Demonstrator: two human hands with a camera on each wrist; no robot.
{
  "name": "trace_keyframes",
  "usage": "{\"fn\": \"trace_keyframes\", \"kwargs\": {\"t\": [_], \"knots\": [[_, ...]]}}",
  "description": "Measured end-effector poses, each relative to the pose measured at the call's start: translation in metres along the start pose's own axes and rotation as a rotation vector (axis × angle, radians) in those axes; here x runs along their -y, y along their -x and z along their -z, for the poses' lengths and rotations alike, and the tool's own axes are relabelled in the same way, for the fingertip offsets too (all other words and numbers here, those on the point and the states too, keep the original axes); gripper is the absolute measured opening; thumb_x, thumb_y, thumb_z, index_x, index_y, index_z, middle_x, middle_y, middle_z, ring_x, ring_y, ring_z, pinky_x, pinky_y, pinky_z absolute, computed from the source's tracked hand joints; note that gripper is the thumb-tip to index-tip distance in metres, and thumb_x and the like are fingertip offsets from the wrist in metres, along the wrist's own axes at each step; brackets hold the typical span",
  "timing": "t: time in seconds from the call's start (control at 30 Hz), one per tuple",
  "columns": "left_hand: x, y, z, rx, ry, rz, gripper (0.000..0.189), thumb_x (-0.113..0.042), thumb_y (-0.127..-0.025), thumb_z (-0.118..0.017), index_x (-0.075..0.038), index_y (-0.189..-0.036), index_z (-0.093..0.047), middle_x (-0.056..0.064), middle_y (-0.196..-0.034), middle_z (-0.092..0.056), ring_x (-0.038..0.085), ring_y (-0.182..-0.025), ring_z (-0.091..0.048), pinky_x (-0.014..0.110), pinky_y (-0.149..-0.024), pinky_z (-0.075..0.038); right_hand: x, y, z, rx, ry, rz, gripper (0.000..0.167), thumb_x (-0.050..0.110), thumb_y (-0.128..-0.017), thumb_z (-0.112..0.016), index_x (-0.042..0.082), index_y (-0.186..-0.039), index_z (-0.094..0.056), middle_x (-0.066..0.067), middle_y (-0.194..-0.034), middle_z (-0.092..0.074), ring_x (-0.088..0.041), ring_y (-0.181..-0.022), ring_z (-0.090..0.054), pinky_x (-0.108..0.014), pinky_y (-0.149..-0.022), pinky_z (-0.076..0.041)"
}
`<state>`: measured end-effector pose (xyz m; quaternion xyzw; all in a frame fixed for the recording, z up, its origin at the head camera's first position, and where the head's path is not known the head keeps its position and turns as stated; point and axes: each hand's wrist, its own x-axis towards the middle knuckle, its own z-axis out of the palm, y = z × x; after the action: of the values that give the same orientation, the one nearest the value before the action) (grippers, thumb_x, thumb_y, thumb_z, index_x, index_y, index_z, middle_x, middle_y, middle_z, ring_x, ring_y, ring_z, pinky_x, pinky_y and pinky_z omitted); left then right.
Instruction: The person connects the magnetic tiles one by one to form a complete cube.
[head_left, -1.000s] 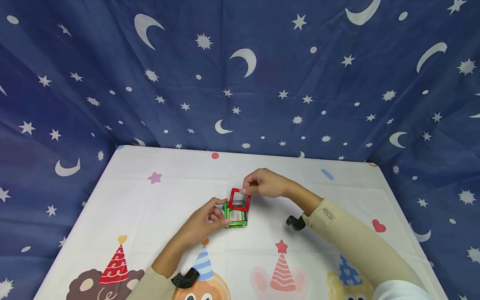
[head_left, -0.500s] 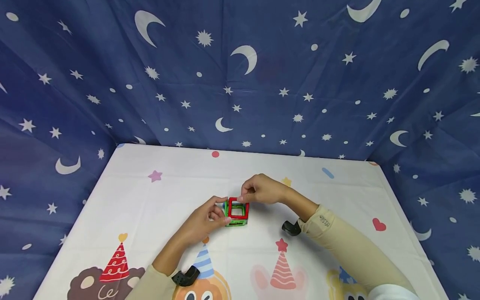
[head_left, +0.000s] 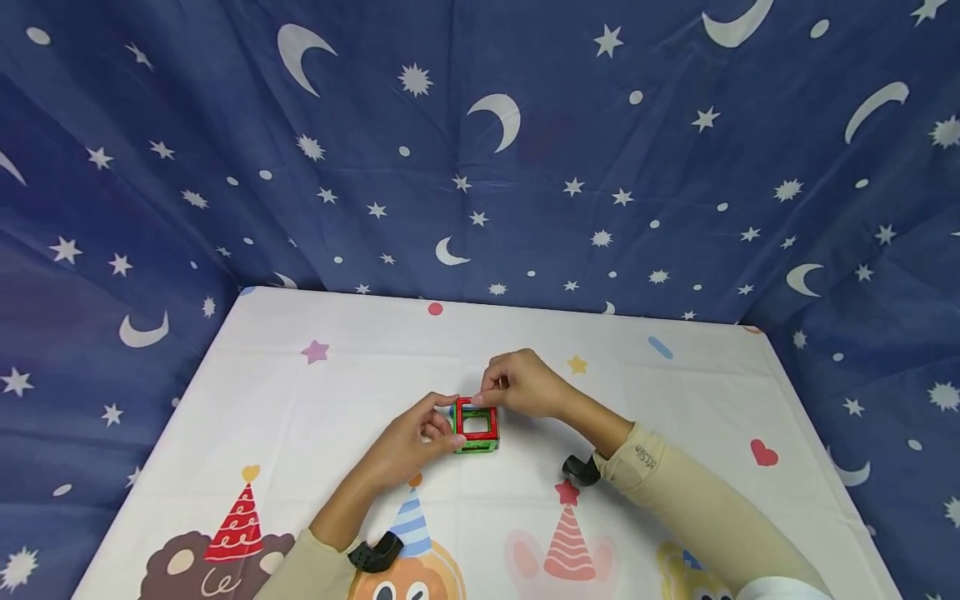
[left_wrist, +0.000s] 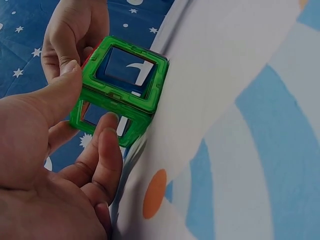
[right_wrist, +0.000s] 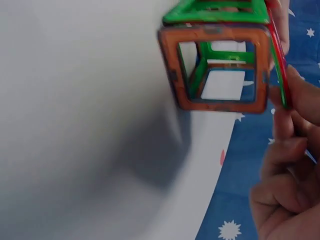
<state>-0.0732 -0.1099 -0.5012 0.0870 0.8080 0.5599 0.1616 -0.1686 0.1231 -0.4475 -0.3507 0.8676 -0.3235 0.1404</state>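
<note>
A small cube of magnetic building tiles stands on the table, its open square frames joined edge to edge. On top lies a red square tile [head_left: 480, 435]; a green tile [left_wrist: 159, 82] forms a side in the left wrist view. An orange tile [right_wrist: 220, 106] makes up another side, seen in the right wrist view. My left hand [head_left: 408, 442] holds the cube from the left, thumb at the near corner and index finger at the far one. With thumb and fingers, my right hand [head_left: 525, 385] pinches the red tile at its far right corner.
The white tablecloth [head_left: 360, 350] carries printed stars, a heart and party-hat animals. A dark blue curtain [head_left: 555, 250] with moons and stars rises behind the table and along both sides. Each wrist wears a black camera mount [head_left: 377, 552].
The red tile came down from a tilted position above the cube and now lies flat on its top. My right hand lowered with it; my left hand stayed at the cube.
</note>
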Motion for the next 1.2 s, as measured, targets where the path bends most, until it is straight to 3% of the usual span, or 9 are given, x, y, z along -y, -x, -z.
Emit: {"fn": "trace_keyframes", "kwargs": {"t": [0.13, 0.27, 0.33, 0.43, 0.57, 0.7, 0.9, 1.2], "knots": [[0.000, 0.000, -0.001, 0.015, 0.000, -0.008, 0.058, -0.035, -0.092, -0.077, -0.025, -0.143, -0.053, -0.001, -0.097, -0.065, 0.014, -0.083, -0.062, 0.026, -0.081, -0.046, -0.001, 0.006, -0.006, -0.102, 0.049, 0.039, 0.014, 0.031, -0.082, -0.087, 0.026, -0.073, -0.078, 0.016, -0.071, -0.064, -0.003, -0.064, -0.052, -0.021, -0.058, -0.042], [-0.002, -0.001, -0.001, 0.012, -0.008, -0.018, 0.059, -0.038, -0.091, -0.077, -0.026, -0.144, -0.053, -0.001, -0.096, -0.064, 0.015, -0.083, -0.061, 0.026, -0.079, -0.046, -0.001, 0.013, -0.004, -0.150, 0.063, 0.050, 0.014, 0.034, -0.083, -0.086, 0.021, -0.086, -0.081, 0.014, -0.078, -0.067, -0.004, -0.066, -0.053, -0.022, -0.059, -0.045], [-0.002, -0.002, 0.000, 0.007, -0.013, -0.023, 0.060, -0.038, -0.091, -0.077, -0.026, -0.144, -0.053, -0.001, -0.096, -0.064, 0.015, -0.084, -0.061, 0.026, -0.080, -0.046, -0.003, 0.019, -0.001, -0.135, 0.065, 0.036, 0.025, 0.036, -0.082, -0.087, 0.018, -0.098, -0.081, 0.009, -0.084, -0.069, -0.006, -0.066, -0.053, -0.023, -0.059, -0.045], [-0.002, -0.003, 0.000, 0.007, -0.024, -0.023, 0.064, -0.039, -0.091, -0.078, -0.027, -0.148, -0.050, -0.001, -0.097, -0.064, 0.015, -0.085, -0.061, 0.027, -0.082, -0.047, -0.006, 0.030, 0.001, -0.071, 0.089, -0.002, 0.054, 0.042, -0.075, -0.090, 0.013, -0.118, -0.077, 0.003, -0.095, -0.069, -0.007, -0.067, -0.052, -0.024, -0.061, -0.045], [-0.002, -0.001, 0.002, 0.017, -0.045, -0.025, 0.072, -0.037, -0.090, -0.079, -0.029, -0.153, -0.046, -0.001, -0.100, -0.064, 0.014, -0.086, -0.061, 0.026, -0.083, -0.047, -0.008, 0.043, -0.009, 0.004, 0.148, -0.032, 0.085, 0.051, -0.068, -0.093, 0.011, -0.137, -0.065, 0.001, -0.107, -0.066, -0.004, -0.067, -0.050, -0.022, -0.062, -0.045], [-0.001, 0.000, 0.003, 0.022, -0.051, -0.037, 0.071, -0.034, -0.089, -0.080, -0.028, -0.152, -0.047, 0.000, -0.102, -0.064, 0.013, -0.086, -0.060, 0.025, -0.082, -0.047, -0.008, 0.049, -0.023, -0.049, 0.133, -0.016, 0.083, 0.045, -0.068, -0.094, 0.008, -0.137, -0.065, 0.000, -0.105, -0.067, -0.004, -0.066, -0.050, -0.021, -0.060, -0.044], [-0.001, -0.001, 0.003, 0.005, -0.021, -0.040, 0.070, -0.029, -0.089, -0.081, -0.023, -0.152, -0.050, 0.003, -0.100, -0.063, 0.014, -0.085, -0.059, 0.023, -0.079, -0.047, -0.009, 0.055, -0.037, -0.157, -0.010, -0.027, 0.077, 0.031, -0.068, -0.095, 0.002, -0.133, -0.066, 0.000, -0.091, -0.068, -0.004, -0.066, -0.052, -0.020, -0.058, -0.044], [-0.003, -0.002, 0.000, -0.021, 0.013, 0.021, 0.071, -0.027, -0.087, -0.083, -0.024, -0.151, -0.052, 0.004, -0.098, -0.065, 0.014, -0.083, -0.057, 0.022, -0.074, -0.046, -0.012, 0.060, -0.045, -0.164, -0.112, -0.103, 0.081, 0.035, -0.071, -0.092, 0.004, -0.139, -0.062, 0.004, -0.092, -0.071, -0.004, -0.068, -0.058, -0.020, -0.057, -0.045]]}}
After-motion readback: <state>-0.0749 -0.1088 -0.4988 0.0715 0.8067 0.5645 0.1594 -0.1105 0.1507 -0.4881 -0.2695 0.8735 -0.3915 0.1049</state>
